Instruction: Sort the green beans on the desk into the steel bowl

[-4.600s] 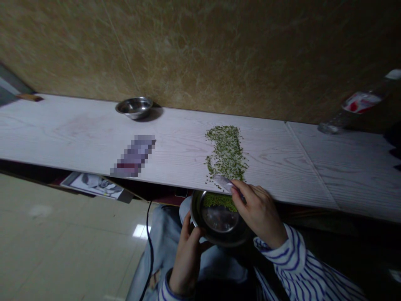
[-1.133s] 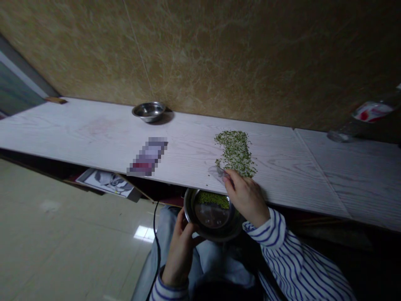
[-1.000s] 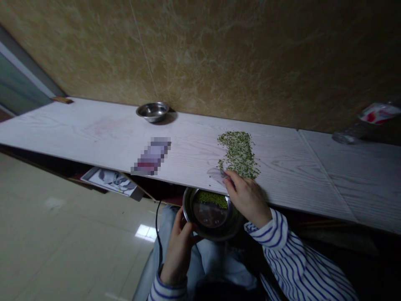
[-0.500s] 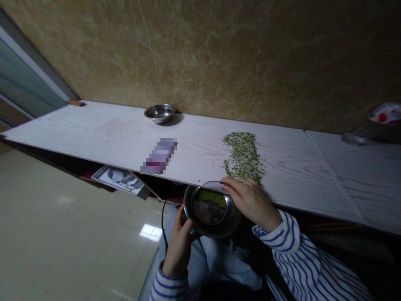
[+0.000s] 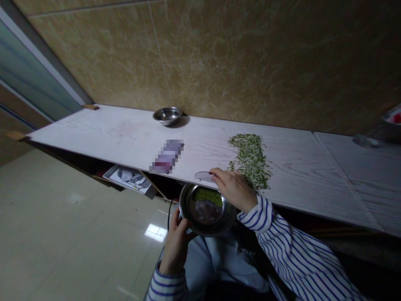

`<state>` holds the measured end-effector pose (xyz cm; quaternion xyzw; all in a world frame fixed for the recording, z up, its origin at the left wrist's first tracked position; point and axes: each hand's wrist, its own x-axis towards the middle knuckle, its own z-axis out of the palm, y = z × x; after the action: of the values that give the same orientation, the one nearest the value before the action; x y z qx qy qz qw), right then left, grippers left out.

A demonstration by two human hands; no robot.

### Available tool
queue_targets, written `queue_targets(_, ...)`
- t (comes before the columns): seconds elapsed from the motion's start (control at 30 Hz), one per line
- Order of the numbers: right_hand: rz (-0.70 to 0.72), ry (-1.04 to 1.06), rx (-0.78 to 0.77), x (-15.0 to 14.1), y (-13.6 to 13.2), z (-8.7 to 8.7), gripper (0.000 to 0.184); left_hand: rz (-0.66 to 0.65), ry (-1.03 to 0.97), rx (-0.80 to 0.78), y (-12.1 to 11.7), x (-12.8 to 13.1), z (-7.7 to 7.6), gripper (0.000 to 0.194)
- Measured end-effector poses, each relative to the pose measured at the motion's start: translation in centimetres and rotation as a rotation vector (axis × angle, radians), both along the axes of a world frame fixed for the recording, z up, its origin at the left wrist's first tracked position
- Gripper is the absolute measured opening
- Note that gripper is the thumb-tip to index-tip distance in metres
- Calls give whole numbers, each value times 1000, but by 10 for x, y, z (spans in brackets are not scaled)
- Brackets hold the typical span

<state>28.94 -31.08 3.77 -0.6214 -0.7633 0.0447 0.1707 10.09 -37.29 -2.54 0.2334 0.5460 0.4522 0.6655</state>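
Observation:
My left hand grips the near rim of a steel bowl held just below the table's front edge. A small heap of green beans lies in the bowl's far side. My right hand rests on the table edge above the bowl, fingers closed on a small clear plastic card that lies flat on the wood. A scattered patch of green beans spreads on the white wooden table just right of that hand.
A second steel bowl stands at the back by the tiled wall. A blurred flat object lies mid-table. A plastic bottle lies at the far right. A picture sheet sits on a shelf under the table.
My view has swung so everything sits further right. The right hand and clear card moved left along the table edge, off the bean patch. The left hand keeps hold of the bowl.

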Motion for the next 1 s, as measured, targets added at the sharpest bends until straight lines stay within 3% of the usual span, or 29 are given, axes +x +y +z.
queue_targets(0.17,126,37,-27,-1,-3,5,22,-11,9,9,0,-10,3,56)
queue_targets(0.33,135,120,18,12,-15,4,21,15,-18,-16,-8,-12,-6,60)
queue_targets(0.47,62,206,111,32,-31,3,21,26,-67,-105,-22,1,-17,62)
queue_targets(0.57,-30,255,174,52,-46,4,22,-41,-120,-105,-33,16,-22,57)
queue_targets(0.8,-235,350,229,105,-86,0,25,-124,-95,-140,-46,47,-17,58)
queue_targets(1.0,-330,387,255,142,-104,-6,26,-215,-84,-151,-54,68,-14,61)
